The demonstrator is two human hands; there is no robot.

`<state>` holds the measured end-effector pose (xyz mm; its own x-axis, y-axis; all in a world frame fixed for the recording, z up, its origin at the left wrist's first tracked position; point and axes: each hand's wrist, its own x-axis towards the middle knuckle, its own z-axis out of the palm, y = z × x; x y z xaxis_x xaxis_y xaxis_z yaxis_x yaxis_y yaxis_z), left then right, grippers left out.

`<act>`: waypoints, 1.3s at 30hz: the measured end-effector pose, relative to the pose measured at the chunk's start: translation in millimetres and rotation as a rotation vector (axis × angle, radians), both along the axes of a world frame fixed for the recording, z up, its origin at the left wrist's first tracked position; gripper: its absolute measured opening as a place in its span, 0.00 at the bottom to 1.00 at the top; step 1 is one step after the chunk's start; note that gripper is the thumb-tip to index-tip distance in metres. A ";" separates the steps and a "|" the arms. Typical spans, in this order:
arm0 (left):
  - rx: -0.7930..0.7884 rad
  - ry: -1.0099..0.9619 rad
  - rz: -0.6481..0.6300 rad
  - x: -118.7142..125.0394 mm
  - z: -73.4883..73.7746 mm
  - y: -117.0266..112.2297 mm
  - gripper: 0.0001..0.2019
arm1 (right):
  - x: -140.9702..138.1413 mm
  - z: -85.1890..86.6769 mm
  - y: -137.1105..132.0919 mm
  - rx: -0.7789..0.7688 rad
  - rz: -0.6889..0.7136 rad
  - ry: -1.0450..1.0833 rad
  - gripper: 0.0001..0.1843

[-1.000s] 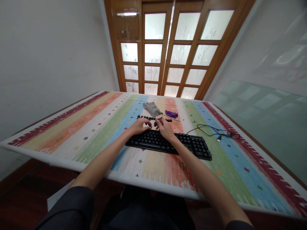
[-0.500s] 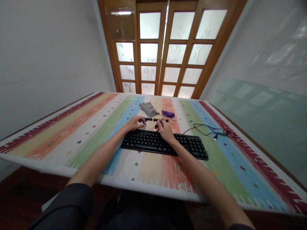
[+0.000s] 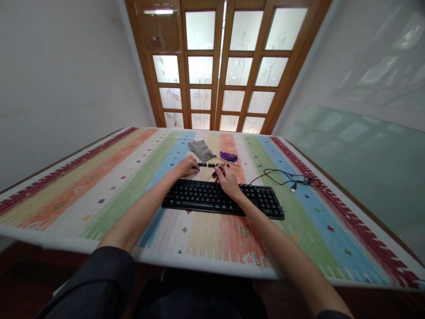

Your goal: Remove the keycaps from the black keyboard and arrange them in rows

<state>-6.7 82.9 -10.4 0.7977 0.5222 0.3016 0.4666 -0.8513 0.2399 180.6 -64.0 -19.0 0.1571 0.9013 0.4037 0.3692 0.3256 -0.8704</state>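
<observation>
A black keyboard [image 3: 199, 195] lies across the striped cloth in front of me. Beyond its back edge, several loose black keycaps [image 3: 210, 165] stand in a row. My left hand [image 3: 186, 167] is at the left end of that row, its fingers closed on a small black keycap that they mostly hide. Over the keyboard's back edge, my right hand [image 3: 226, 178] grips a small dark tool [image 3: 214, 174] with thin wire prongs. Its exact shape is partly covered by the fingers.
Behind the keycaps lie a grey cloth [image 3: 201, 151], a purple cloth [image 3: 229, 156] and a thin stick [image 3: 230, 162]. The keyboard's cable [image 3: 282, 175] is coiled to the right, with its USB plug [image 3: 294, 187] showing. Wooden glazed doors [image 3: 219, 66] stand past the table.
My left hand has shifted slightly away from the keyboard and toward the left end of the keycap row, taking the keycap with it. My right hand stays with the tool; the view has tilted slightly.
</observation>
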 end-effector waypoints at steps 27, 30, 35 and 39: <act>0.167 -0.046 0.087 -3.7 -8.1 -4.9 0.07 | -6.4 1.5 -0.1 0.016 0.066 0.038 0.23; 0.174 -0.074 0.107 -12.0 -7.7 -10.7 0.07 | -9.9 2.2 -0.6 0.007 0.097 0.024 0.22; 0.136 -0.108 0.052 -24.3 -7.2 -28.6 0.07 | -17.2 2.9 -2.2 -0.008 0.132 -0.019 0.21; 0.066 -0.120 -0.022 -29.8 -6.0 -46.8 0.06 | -21.3 4.7 -1.9 0.024 0.105 -0.069 0.20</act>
